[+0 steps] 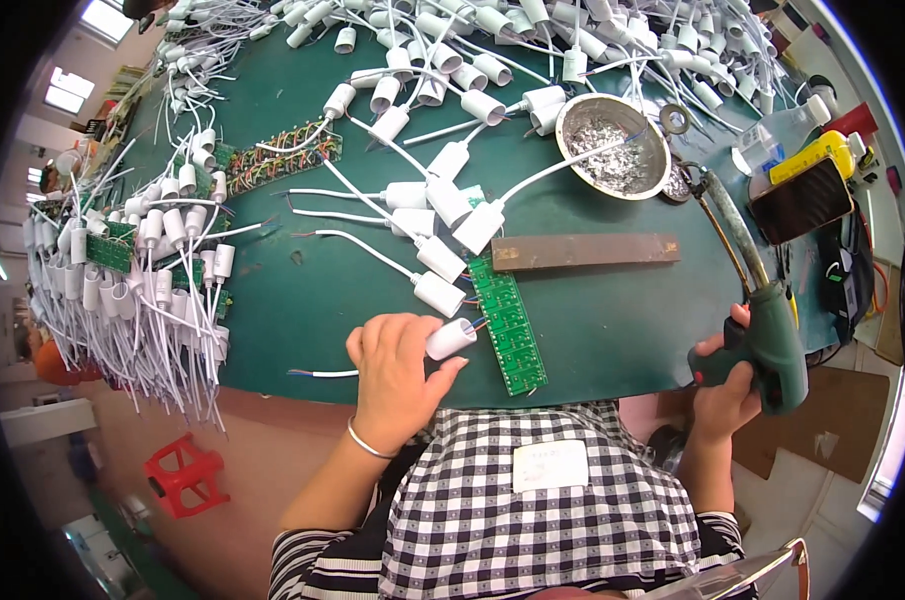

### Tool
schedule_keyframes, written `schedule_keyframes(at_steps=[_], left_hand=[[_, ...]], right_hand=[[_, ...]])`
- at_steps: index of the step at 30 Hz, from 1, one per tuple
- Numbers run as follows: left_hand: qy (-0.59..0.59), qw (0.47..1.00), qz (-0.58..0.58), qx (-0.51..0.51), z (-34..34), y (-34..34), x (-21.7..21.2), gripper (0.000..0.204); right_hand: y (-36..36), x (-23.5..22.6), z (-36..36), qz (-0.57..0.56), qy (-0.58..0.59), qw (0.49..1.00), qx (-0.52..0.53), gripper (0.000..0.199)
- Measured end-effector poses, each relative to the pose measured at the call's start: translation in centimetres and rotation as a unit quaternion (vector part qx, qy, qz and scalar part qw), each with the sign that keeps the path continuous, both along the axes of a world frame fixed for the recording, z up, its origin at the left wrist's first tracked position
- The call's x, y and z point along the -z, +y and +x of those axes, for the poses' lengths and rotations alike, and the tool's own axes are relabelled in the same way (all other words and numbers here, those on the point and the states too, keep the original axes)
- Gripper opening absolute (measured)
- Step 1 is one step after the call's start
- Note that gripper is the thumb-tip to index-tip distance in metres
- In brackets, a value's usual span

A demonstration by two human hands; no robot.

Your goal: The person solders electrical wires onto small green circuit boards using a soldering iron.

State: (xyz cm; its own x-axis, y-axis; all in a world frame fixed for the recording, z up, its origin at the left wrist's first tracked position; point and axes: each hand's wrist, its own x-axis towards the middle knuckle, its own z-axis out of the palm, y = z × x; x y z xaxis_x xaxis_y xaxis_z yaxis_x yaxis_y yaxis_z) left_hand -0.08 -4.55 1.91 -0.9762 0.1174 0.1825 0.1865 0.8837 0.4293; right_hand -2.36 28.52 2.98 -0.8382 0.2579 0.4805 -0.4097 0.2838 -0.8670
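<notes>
My left hand (394,372) has its thumb and forefinger closed round a white plastic cylinder (451,340), probably a lamp holder. Thin coloured wires run from its end to a green circuit board panel (512,335) lying on the table. Several more white cylinders (439,292) with white cables lie along the panel's left side and far end. A brown bar (584,251) rests across the panel's far end. At the right, my right hand (729,385) grips a green soldering gun (777,345) by its handle. Its long metal end points away, towards a metal bowl (613,147).
Greyish scraps fill the bowl; a cable lies over its rim. Heaps of white cylinders (472,75) cover the far table, with more bundled at the left (142,270). A wired panel (282,158) lies beyond. Bottles (817,157) and a dark box (800,203) stand right.
</notes>
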Motion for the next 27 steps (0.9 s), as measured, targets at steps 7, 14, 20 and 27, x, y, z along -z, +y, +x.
schedule_keyframes(at_steps=[7, 14, 20, 27], left_hand=[[0.273, 0.931, -0.240, 0.040, -2.3, -0.1, -3.0, 0.028], [0.220, 0.972, -0.050, 0.070, -10.9, -2.7, -3.0, 0.043], [0.231, 0.954, -0.159, 0.103, -24.1, -9.4, -2.4, 0.040], [0.269, 0.936, -0.069, 0.216, -29.3, -11.6, -3.6, 0.025]], right_hand=[[0.5, 0.8, -0.3, -0.026, -0.004, 1.000, -0.003, 0.060], [1.2, 1.6, 0.3, -0.054, 0.017, 0.998, 0.002, 0.058], [1.0, 1.3, -0.1, -0.051, 0.012, 0.999, -0.005, 0.056], [1.0, 1.7, 1.0, -0.083, -0.021, 0.996, 0.001, 0.061]])
